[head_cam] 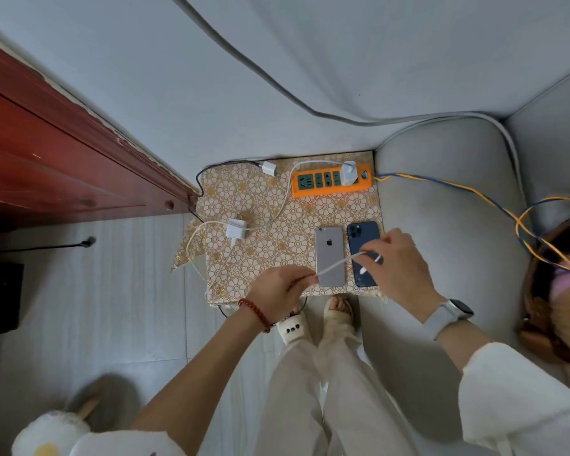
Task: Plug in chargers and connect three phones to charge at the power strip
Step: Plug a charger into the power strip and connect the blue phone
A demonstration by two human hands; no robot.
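Observation:
An orange power strip point(329, 191) lies at the back of a small patterned table point(270, 209), with one white charger point(348, 173) plugged into it. Two more white chargers lie loose: one point(269, 168) at the back, one point(237, 229) near the left edge. A silver phone point(330, 250) and a dark blue phone point(359, 236) lie face down side by side at the front right. My left hand point(277, 286) pinches a white cable point(334, 265) stretched over the silver phone. My right hand point(399, 261) grips the cable's connector end above the blue phone.
A grey sofa point(441, 179) flanks the table on the right, with a blue and yellow cord point(458, 189) running across it from the strip. A red wooden door point(46, 153) stands on the left. My feet in slippers point(310, 320) are at the table's front edge.

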